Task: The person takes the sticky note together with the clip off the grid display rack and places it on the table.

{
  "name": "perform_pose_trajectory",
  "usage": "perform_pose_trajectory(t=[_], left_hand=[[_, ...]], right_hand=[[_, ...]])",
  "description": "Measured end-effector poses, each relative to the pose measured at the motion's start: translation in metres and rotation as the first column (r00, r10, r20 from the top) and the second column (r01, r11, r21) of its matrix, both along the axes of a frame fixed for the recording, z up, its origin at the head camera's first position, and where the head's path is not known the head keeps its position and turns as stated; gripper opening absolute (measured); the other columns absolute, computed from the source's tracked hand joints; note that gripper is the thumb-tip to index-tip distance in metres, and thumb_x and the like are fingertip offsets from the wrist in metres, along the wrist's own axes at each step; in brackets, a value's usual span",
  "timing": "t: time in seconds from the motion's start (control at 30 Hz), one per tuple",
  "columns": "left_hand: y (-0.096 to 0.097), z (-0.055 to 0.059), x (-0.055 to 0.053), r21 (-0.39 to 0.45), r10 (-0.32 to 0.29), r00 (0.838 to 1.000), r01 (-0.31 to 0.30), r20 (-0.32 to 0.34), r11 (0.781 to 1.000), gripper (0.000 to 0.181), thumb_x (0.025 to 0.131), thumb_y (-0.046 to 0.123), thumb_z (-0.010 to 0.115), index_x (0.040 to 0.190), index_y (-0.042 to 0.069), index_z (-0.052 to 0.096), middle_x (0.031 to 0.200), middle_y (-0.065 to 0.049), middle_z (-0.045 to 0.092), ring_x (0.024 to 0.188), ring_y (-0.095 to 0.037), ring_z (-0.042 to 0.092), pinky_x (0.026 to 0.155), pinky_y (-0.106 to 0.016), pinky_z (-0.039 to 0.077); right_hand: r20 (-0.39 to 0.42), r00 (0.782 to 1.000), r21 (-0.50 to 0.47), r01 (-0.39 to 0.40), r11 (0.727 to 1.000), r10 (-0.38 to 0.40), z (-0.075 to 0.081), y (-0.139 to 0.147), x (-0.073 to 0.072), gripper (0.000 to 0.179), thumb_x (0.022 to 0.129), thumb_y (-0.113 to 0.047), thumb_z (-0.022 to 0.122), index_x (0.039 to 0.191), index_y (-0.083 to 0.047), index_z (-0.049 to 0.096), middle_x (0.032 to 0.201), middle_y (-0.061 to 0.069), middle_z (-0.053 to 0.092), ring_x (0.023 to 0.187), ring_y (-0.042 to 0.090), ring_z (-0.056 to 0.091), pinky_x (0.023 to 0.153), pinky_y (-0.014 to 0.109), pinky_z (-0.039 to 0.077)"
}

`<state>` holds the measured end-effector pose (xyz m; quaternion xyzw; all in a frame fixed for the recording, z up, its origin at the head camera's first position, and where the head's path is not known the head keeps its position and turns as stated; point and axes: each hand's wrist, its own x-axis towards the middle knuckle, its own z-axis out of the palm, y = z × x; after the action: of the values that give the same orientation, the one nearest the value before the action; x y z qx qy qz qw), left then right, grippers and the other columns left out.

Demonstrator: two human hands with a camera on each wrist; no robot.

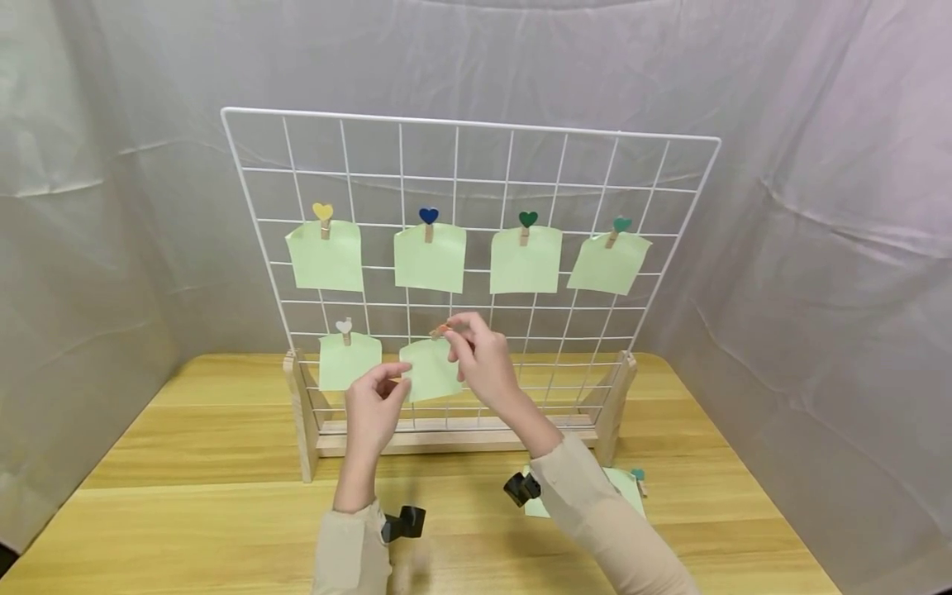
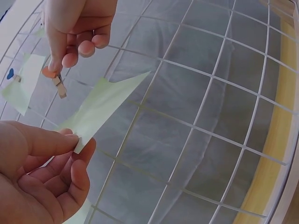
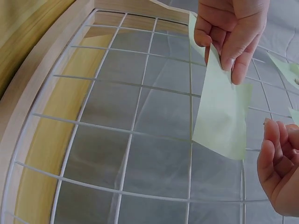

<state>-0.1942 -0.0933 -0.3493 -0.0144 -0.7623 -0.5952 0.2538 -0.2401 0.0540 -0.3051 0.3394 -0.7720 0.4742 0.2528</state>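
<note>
My left hand (image 1: 375, 405) pinches a pale green paper note (image 1: 431, 372) by its left edge, in front of the white wire grid (image 1: 429, 176). Just above the note's top edge, my right hand (image 1: 487, 364) pinches a small wooden clothespin (image 2: 60, 87) with an orange top between thumb and finger. In the left wrist view the clothespin's wooden end points down, apart from the note. To the left of this note, another green note (image 1: 349, 364) hangs from a clothespin with a white heart (image 1: 344, 327).
Higher on the grid hangs a row of several green notes (image 1: 430, 264) under clothespins with coloured hearts. Wooden feet (image 1: 301, 421) hold the grid on a wooden table (image 1: 186, 496). Near my right sleeve lie more green paper (image 1: 625, 487) and a teal-topped clothespin (image 1: 639, 475).
</note>
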Motion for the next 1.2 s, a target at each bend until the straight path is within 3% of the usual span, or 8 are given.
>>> perform_pose_trajectory(t=[0.17, 0.33, 0.53, 0.8, 1.03, 1.2], left_hand=[[0.000, -0.003, 0.000, 0.004, 0.000, 1.000, 0.000, -0.009, 1.000, 0.015, 0.080, -0.004, 0.060, 0.094, -0.002, 0.066, 0.081, -0.013, 0.062, 0.061, -0.016, 0.050, 0.050, -0.020, 0.040], [0.001, -0.007, 0.000, -0.001, 0.000, 1.000, 0.000, -0.005, 1.000, 0.016, 0.080, -0.004, 0.061, 0.094, -0.001, 0.066, 0.082, -0.013, 0.063, 0.062, -0.016, 0.052, 0.050, -0.020, 0.040], [0.002, -0.010, 0.002, 0.002, -0.005, 1.000, 0.005, 0.018, 1.000, 0.016, 0.080, -0.004, 0.061, 0.095, -0.001, 0.066, 0.082, -0.012, 0.062, 0.060, -0.014, 0.051, 0.048, -0.020, 0.039], [0.002, -0.013, 0.007, 0.028, -0.022, 0.999, 0.021, 0.025, 0.999, 0.016, 0.080, -0.003, 0.060, 0.095, -0.003, 0.065, 0.082, -0.013, 0.062, 0.061, -0.013, 0.050, 0.048, -0.019, 0.038], [0.001, -0.017, 0.010, 0.032, -0.027, 0.999, 0.026, 0.033, 0.999, 0.015, 0.080, -0.004, 0.061, 0.094, -0.003, 0.065, 0.077, -0.013, 0.061, 0.058, -0.013, 0.049, 0.048, -0.019, 0.038], [0.002, -0.022, 0.012, 0.033, -0.041, 0.998, 0.040, 0.037, 0.999, 0.015, 0.079, -0.006, 0.060, 0.094, -0.004, 0.065, 0.077, -0.013, 0.061, 0.058, -0.012, 0.049, 0.047, -0.019, 0.038]], right_hand=[[0.037, 0.999, -0.042, -0.023, 0.999, 0.025, -0.005, 0.004, 0.000, 0.014, 0.089, -0.002, 0.052, 0.100, 0.006, 0.053, 0.062, 0.009, 0.055, 0.037, 0.017, 0.046, 0.035, 0.022, 0.039], [0.058, 0.998, -0.079, -0.031, 0.996, 0.036, -0.006, 0.008, 0.003, 0.012, 0.087, 0.002, 0.052, 0.097, 0.009, 0.054, 0.066, 0.018, 0.057, 0.037, 0.013, 0.044, 0.035, 0.023, 0.039], [0.073, 0.997, -0.081, -0.033, 0.996, 0.039, 0.009, 0.010, 0.023, 0.011, 0.084, 0.010, 0.052, 0.094, 0.014, 0.053, 0.069, 0.024, 0.057, 0.038, 0.013, 0.044, 0.037, 0.022, 0.040], [0.141, 0.989, -0.095, -0.029, 0.995, 0.042, 0.009, 0.015, 0.031, 0.011, 0.085, 0.008, 0.052, 0.095, 0.014, 0.053, 0.074, 0.024, 0.058, 0.042, 0.037, 0.047, 0.038, 0.016, 0.035], [0.189, 0.982, -0.110, 0.001, 0.994, 0.020, 0.002, 0.019, 0.034, 0.013, 0.085, 0.007, 0.054, 0.096, 0.013, 0.054, 0.074, 0.019, 0.057, 0.041, 0.034, 0.048, 0.038, 0.015, 0.035], [0.237, 0.971, -0.120, 0.007, 0.993, 0.022, -0.004, 0.022, 0.035, 0.013, 0.085, 0.006, 0.053, 0.096, 0.013, 0.054, 0.076, 0.023, 0.057, 0.043, 0.040, 0.047, 0.038, 0.014, 0.033]])
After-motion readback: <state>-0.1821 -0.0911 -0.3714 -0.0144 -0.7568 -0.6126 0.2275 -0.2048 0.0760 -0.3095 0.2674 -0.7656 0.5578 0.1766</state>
